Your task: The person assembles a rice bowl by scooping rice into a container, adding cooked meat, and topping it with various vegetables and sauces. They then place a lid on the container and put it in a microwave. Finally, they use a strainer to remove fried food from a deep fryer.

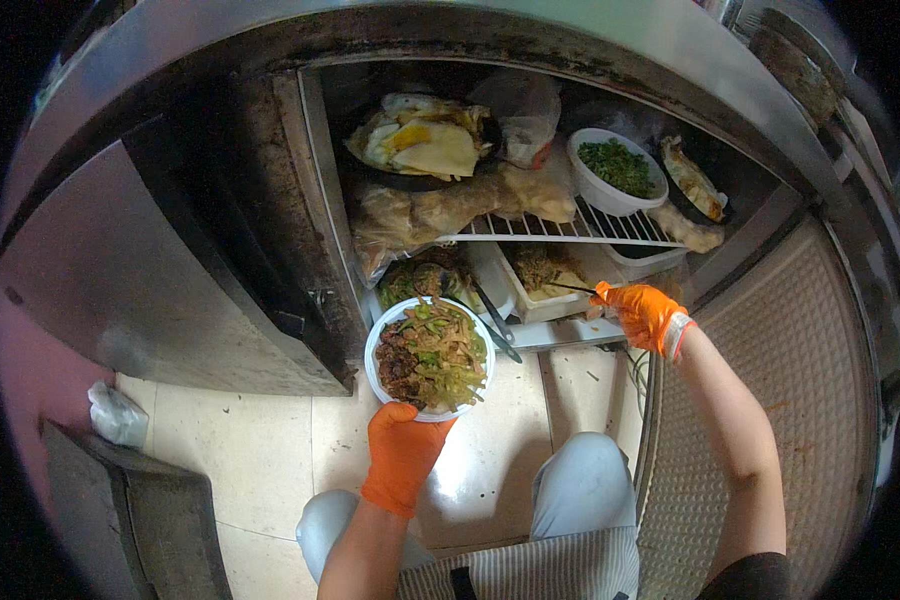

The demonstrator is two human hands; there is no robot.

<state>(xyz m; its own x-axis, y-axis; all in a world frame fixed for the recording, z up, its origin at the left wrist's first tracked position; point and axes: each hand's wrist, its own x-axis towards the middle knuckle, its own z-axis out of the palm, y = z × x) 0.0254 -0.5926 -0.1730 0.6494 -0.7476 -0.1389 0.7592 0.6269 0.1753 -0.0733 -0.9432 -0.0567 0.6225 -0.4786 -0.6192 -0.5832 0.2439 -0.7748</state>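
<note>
My left hand [409, 454], in an orange glove, holds a round white bowl [372, 375] by its near rim. Sliced green vegetables and dark cooked pieces [435, 352] fill it. My right hand [640, 315], gloved in orange too, grips the dark handle of a utensil [576, 288]. Its far end reaches into a white rectangular container [562, 307] of food on the lower level of an open refrigerator; the tip is lost in the food. Left of that, another white container [501, 296] holds greens and dark-handled utensils [499, 319], partly hidden behind the bowl.
On the wire shelf [562, 229] above sit a dish of fried eggs [427, 142], plastic bags of food [420, 210] and a white bowl of chopped greens [616, 174]. The open textured door [765, 390] stands at right. A crumpled plastic bag [118, 414] lies on the floor at left.
</note>
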